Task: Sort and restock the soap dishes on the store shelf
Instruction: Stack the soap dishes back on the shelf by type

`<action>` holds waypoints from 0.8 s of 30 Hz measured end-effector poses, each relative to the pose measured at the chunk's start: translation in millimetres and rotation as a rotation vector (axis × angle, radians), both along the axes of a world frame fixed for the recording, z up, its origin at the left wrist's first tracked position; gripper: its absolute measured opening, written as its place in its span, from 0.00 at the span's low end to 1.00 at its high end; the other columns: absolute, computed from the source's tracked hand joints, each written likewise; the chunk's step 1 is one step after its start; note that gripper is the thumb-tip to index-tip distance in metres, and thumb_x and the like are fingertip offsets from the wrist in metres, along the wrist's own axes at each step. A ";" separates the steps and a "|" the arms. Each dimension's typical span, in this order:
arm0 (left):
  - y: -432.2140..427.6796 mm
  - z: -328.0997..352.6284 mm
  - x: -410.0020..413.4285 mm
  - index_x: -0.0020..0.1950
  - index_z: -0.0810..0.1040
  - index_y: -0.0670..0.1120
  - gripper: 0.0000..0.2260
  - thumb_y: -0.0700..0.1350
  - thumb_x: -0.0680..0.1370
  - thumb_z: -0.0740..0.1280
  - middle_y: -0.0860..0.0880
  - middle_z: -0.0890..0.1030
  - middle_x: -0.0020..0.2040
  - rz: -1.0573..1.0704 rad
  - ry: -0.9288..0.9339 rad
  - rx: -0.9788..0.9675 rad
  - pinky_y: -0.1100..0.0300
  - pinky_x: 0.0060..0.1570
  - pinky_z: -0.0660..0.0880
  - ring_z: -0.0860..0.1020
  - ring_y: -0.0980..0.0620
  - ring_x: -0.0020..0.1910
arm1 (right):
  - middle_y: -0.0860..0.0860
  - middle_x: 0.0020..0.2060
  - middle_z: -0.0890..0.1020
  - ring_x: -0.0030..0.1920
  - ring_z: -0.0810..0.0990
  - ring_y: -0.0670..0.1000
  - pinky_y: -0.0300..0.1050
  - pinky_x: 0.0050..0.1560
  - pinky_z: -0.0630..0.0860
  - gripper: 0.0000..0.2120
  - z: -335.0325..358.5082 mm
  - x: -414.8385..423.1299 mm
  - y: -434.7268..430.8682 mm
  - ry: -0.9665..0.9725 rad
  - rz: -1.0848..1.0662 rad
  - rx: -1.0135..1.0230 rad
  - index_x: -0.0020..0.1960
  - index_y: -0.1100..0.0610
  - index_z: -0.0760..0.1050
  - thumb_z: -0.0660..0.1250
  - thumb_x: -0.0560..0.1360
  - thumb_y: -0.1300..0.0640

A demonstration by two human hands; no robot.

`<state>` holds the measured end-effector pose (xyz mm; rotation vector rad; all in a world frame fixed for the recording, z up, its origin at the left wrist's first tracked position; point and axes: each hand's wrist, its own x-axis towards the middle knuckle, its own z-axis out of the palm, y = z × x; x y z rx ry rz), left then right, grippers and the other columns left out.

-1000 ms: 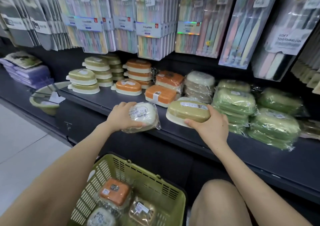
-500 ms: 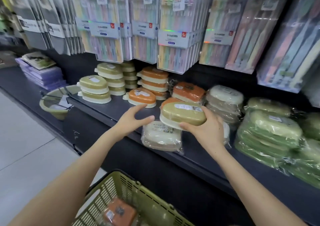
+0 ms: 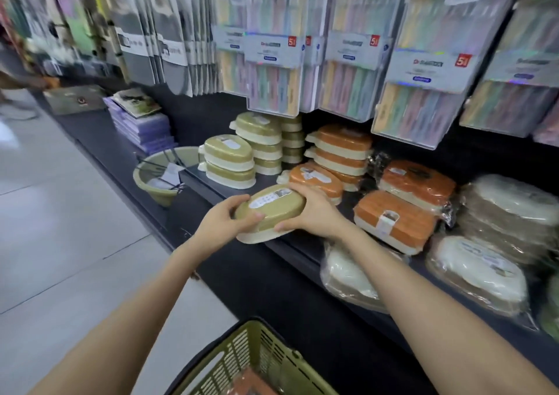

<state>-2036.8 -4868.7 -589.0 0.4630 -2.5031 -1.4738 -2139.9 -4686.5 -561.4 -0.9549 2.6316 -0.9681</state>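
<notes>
An olive-green soap dish (image 3: 272, 205) with a cream base and white label is held above the front edge of the dark shelf (image 3: 290, 251). My left hand (image 3: 223, 223) grips its left end and my right hand (image 3: 314, 213) grips its right side. Behind it stand stacks of matching olive dishes (image 3: 230, 161). Orange dishes (image 3: 338, 149) are stacked to the right, one orange dish (image 3: 396, 222) lying near the front. White wrapped dishes (image 3: 478, 269) lie at the right, one (image 3: 348, 276) partly under my right forearm.
A green shopping basket (image 3: 257, 361) sits below my arms with an orange dish inside. Toothbrush packs (image 3: 348, 46) hang low over the shelf. An olive bowl (image 3: 160, 176) and purple boxes (image 3: 142, 125) sit further left. Tiled floor lies to the left.
My left hand let go of the white wrapped dish, which now lies on the shelf front, and took the olive dish's left end. Both hands carried the olive dish leftward.
</notes>
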 end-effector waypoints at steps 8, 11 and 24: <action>-1.2 -6.6 -9.6 0.71 0.69 0.45 0.32 0.58 0.72 0.72 0.50 0.77 0.62 0.160 -0.035 -0.262 0.59 0.54 0.72 0.75 0.50 0.59 | 0.44 0.67 0.70 0.66 0.66 0.44 0.36 0.63 0.63 0.41 -14.5 -28.7 -23.3 -0.077 0.150 0.076 0.73 0.49 0.65 0.80 0.65 0.52; 5.8 -4.8 -11.7 0.65 0.74 0.45 0.26 0.57 0.72 0.71 0.47 0.77 0.59 0.142 -0.053 -0.318 0.56 0.54 0.72 0.76 0.49 0.57 | 0.49 0.70 0.71 0.68 0.69 0.48 0.39 0.64 0.65 0.34 -19.1 -30.2 -21.7 -0.044 0.051 0.033 0.72 0.51 0.68 0.76 0.68 0.58; -14.1 -43.0 -20.0 0.65 0.76 0.47 0.18 0.52 0.78 0.66 0.45 0.76 0.61 0.280 0.136 -0.285 0.55 0.57 0.70 0.75 0.47 0.56 | 0.57 0.65 0.65 0.64 0.68 0.60 0.52 0.57 0.71 0.43 -29.3 29.5 -37.9 0.192 -0.344 0.329 0.75 0.47 0.55 0.65 0.68 0.29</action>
